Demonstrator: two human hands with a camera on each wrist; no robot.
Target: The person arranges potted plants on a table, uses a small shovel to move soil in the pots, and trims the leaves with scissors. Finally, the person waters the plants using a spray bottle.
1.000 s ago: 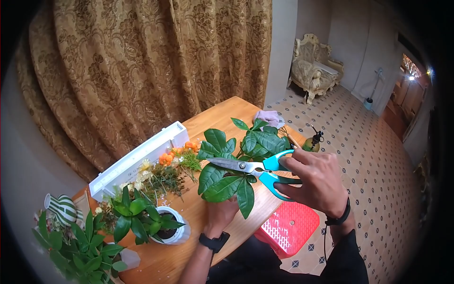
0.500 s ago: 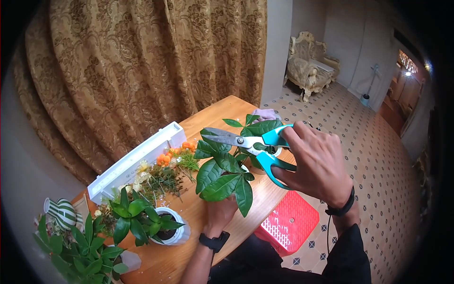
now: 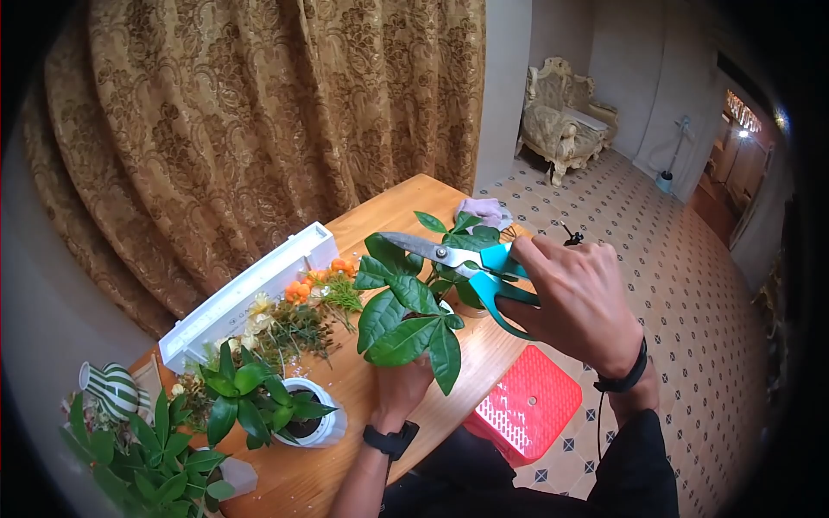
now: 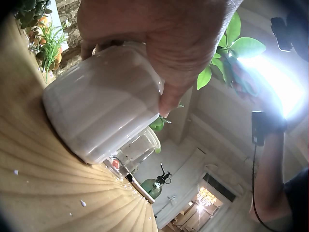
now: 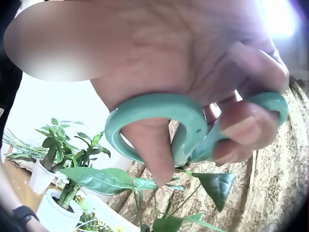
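Observation:
My right hand (image 3: 579,298) holds scissors (image 3: 442,253) with teal handles, thumb in one loop and fingers in the other, as the right wrist view shows. Their blades lie together, pointing left across the upper leaves of a broad-leaved green plant (image 3: 401,337). Below those leaves is my left hand (image 3: 404,388), partly covered by them in the head view. In the left wrist view its thumb and fingers grip a glossy white pot (image 4: 104,106) near the top, the pot standing tilted in that view close over the wooden table (image 4: 58,183).
Left of the plant lie orange flowers (image 3: 298,292) and a long white box (image 3: 246,298). Nearer stand a small plant in a white pot (image 3: 324,427) and a striped vase (image 3: 117,388). A purple cloth (image 3: 484,210) lies at the far corner; a red stool (image 3: 535,406) is beside the table.
The scissors' handles spread and their blades parted at half a second ago; now both have come together. The plant's leaves have shifted slightly left. The left hand stays in place.

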